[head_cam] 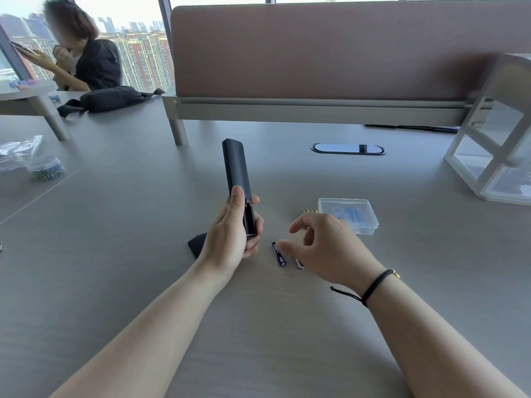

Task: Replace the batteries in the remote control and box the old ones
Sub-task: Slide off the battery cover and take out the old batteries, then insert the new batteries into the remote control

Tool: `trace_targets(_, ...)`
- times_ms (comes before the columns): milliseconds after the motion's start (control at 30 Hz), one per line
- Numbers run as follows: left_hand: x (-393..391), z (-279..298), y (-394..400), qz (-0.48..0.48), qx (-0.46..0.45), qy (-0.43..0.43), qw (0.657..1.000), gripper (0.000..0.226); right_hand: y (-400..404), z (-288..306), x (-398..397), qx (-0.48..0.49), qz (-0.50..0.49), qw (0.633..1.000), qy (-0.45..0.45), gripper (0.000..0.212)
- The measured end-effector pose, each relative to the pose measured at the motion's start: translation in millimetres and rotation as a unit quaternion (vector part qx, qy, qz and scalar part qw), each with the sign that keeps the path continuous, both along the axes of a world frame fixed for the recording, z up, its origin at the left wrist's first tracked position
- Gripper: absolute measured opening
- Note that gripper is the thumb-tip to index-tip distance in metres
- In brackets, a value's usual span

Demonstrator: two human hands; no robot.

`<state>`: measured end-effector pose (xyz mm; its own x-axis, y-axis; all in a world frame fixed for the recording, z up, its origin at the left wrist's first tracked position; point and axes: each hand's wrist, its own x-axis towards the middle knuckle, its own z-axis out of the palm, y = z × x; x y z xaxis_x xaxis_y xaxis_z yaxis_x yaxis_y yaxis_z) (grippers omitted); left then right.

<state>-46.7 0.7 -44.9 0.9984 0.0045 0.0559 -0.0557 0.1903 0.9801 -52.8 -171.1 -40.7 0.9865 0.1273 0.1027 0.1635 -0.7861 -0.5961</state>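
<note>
Right hand: our right hand hovers palm-down just above the desk, fingers loosely spread and half open, gripping nothing; a black cord bracelet sits on that wrist.
Under the fingertips: a dark blue battery lies just beside our fingertips, and a second battery pokes out from under the palm, mostly hidden.
Left hand: our left hand is closed around the lower end of the remote control, thumb along its near side, holding it tilted up off the desk.
Compartment: the battery bay faces us, uncovered, and looks empty, though our fingers hide part of it.
Cover: the dark piece lying just behind our left wrist is probably the battery cover.
Beyond the right hand: two gold-tipped batteries show just past our knuckles, touching or nearly touching the clear plastic box, which is shut.
Mix-up risk: we cannot tell old cells from new by sight here, so a hasty grab could put spent ones back in.
Rolling risk: a clumsy brush of the fingers could send the loose batteries rolling away across the smooth desk.
Polarity risk: the markings in the bay are too small to read, so we could seat a cell backwards.
</note>
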Motion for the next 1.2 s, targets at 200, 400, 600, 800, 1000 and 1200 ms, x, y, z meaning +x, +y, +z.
trace_targets(200, 2, -5, -3, -0.003, 0.045, 0.017, 0.999, 0.053, 11, 0, -9, -0.045, 0.066, 0.997, 0.023, 0.066)
trace_targets(400, -3, -3, -5, -0.078, 0.086, 0.001, 0.993, 0.055, 18, -2, -12, -0.062, 0.066, 0.996, 0.022, 0.023)
trace_targets(600, -1, -4, -4, -0.068, 0.074, 0.009, 0.995, 0.052, 16, -1, -11, -0.039, 0.075, 0.996, 0.028, 0.023)
trace_targets(800, 2, -2, -2, -0.035, 0.017, 0.021, 0.999, 0.052, 9, 0, -4, -0.013, -0.006, 0.999, -0.039, 0.069)
trace_targets(1000, 3, -2, 0, 0.005, 0.037, 0.009, 0.999, 0.053, 1, -7, 0, -0.138, -0.075, 0.986, -0.056, 0.033)
trace_targets(1200, 1, -2, -1, -0.001, 0.06, -0.001, 0.998, 0.06, 0, -9, 1, -0.143, -0.107, 0.982, -0.057, 0.03)
